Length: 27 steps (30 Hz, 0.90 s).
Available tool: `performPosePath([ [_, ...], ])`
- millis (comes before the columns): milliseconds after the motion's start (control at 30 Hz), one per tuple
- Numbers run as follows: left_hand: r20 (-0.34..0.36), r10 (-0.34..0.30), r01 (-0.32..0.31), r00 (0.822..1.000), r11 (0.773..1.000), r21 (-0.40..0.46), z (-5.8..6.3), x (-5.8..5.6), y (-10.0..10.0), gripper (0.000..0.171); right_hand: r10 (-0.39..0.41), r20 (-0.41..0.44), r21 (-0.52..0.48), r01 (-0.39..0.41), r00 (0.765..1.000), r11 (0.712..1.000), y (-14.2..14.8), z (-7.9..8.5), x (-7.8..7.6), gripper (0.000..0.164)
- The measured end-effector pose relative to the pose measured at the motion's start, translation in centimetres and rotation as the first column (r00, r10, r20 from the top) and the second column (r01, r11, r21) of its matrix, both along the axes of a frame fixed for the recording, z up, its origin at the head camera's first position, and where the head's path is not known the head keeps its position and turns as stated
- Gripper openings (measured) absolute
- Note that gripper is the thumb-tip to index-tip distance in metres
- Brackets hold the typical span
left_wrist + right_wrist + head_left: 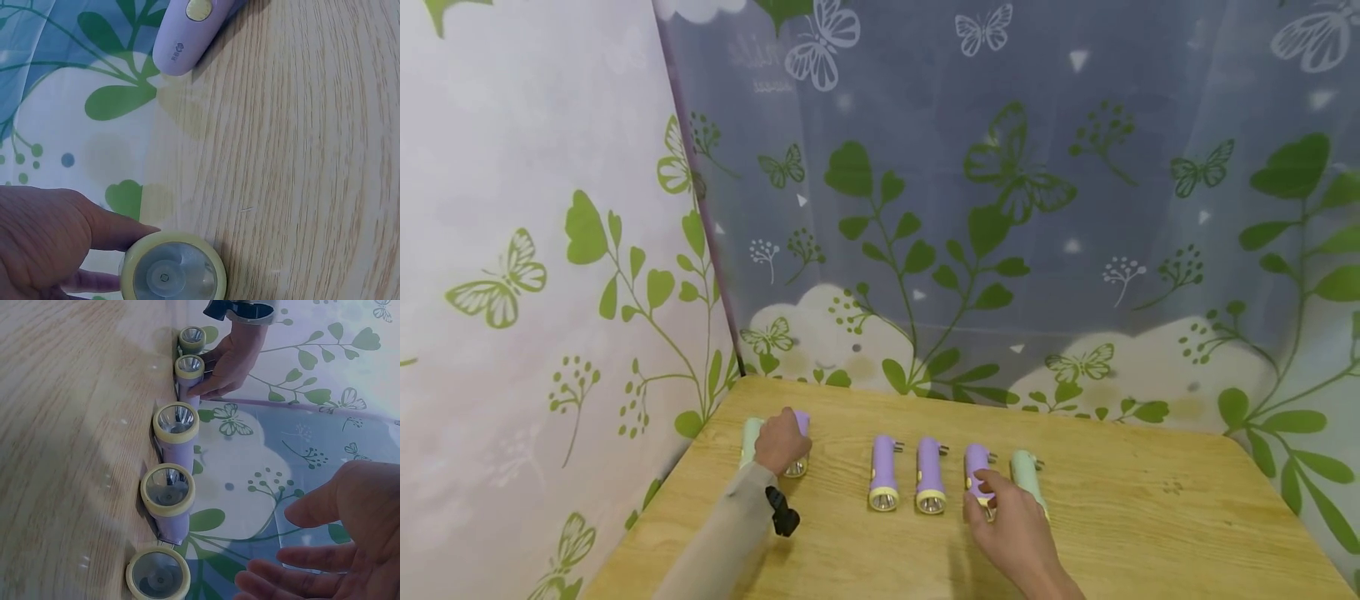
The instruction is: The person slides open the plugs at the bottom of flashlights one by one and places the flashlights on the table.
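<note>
Left grip (781, 443): clamped, thumb and fingers pinching the barrel of a purple flashlight (803, 424) at the left of the counter (1150, 517), just beside a green flashlight (749, 434). Can't tell if those two touch; my hand covers the gap. It's at counter level, but I can't confirm it's fully resting. Right grip (1018, 533): fingers spread apart, holding nothing, over the near end of the right-hand purple flashlight (976, 460); right wrist view looks like clear air, no contact. Right row, left to right: left-hand purple flashlight (883, 461), middle purple flashlight (929, 461), then the one under my fingers, then the pale green flashlight (1025, 472). All four lie lens toward me, prongs (899, 447) at the far end pointing right. To do this well: pinch the barrel only, off the yellow rim, so the lens stays clean. Barrels are round, so I'd set the held one level and let go evenly, thumb and fingers together, or it may roll into the green one. Match its axis to its neighbour, lens ends lined up. The right side needs a pinch from above, coming straight down: prongs probably snag on a sideways approach. Leave prong clearance between neighbours.
</note>
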State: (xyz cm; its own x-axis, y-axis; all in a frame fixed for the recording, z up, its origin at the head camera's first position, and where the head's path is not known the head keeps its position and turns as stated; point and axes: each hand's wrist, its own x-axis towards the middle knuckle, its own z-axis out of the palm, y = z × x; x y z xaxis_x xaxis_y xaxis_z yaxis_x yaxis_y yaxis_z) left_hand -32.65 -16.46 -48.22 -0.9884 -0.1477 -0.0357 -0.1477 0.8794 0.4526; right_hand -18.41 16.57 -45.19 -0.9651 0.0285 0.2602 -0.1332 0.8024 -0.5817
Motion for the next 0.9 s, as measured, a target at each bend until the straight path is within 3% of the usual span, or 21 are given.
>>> performPosePath([
  [233, -0.004, 0.025, -0.025, 1.000, 1.000, 0.011, -0.2, 0.2, 0.0, 0.049, 0.013, 0.020, 0.014, -0.013, 1.000, 1.000, 0.1, 0.3, -0.3, 0.036],
  [500, -0.057, 0.019, -0.018, 0.998, 0.999, 0.032, -0.6, 0.4, 0.5, 0.040, -0.008, 0.016, 0.016, 0.008, 1.000, 1.000, 0.5, 0.4, -0.8, 0.038],
  [667, -0.092, 0.009, -0.002, 0.996, 0.997, 0.072, -0.8, 0.8, 0.4, 0.045, 0.009, 0.013, 0.006, -0.009, 1.000, 1.000, 0.6, 0.4, -1.3, 0.038],
  [900, -0.116, -0.003, 0.016, 0.993, 0.994, 0.106, 0.0, 1.1, 0.7, 0.055, 0.026, 0.001, 0.020, -0.026, 1.000, 0.999, 1.1, 0.7, -2.3, 0.039],
])
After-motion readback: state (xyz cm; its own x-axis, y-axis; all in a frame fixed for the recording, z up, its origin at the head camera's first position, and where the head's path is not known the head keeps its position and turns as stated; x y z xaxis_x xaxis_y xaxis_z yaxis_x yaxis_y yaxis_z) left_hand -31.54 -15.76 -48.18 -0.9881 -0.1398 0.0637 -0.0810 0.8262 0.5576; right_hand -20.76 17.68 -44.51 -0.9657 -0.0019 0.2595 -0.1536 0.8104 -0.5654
